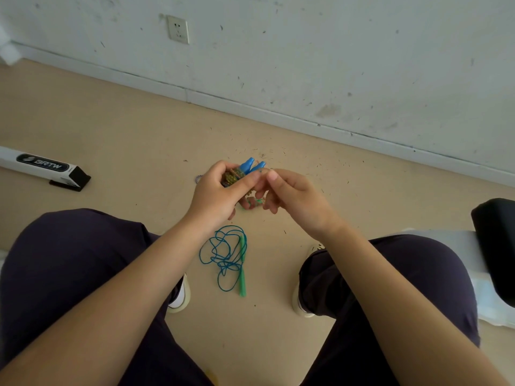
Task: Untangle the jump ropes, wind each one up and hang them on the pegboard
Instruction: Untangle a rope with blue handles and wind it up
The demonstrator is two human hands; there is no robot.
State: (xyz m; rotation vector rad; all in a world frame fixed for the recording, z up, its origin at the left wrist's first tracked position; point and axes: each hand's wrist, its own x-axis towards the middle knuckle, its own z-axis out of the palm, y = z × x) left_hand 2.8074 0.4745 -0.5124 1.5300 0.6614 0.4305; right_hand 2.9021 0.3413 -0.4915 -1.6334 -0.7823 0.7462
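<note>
Roughly halfway, by my read. Nearest the camera, between the person's knees, the thin blue cord jump rope w/ green plastic handles (226,254) lay on the tan floor (139,129) in a loose snarl of overlapping loops, one green handle running straight down its right side. It looked free of the other rope but not wound, not hung, so that one was still all to do.

Just beyond that blue tangle, held up off the floor, was the 2nd rope: a speckled yellow-brown cord bundle w/ two blue tapered plastic handles (245,169). Left hand (220,190) gripped it, fingers curled round the coils, thumb across the front, handles side by side and poking up past the fingertips. Right hand (289,195) was touching the left at the bundle, thumb and forefinger pinched close at its edge, prob. on the cord's tail end; exact contact was hidden. Something green showed under the fingers, too small to ID. Winding of this rope looked nearly done, maybe securing the last turn.

Farther out and left of the blue tangle sat a white box w/ black end and "BRTW" label (44,167). Beyond that, a scuffed white wall w/ a socket (178,29). No pegboard in view, so hanging remained for both.
</note>
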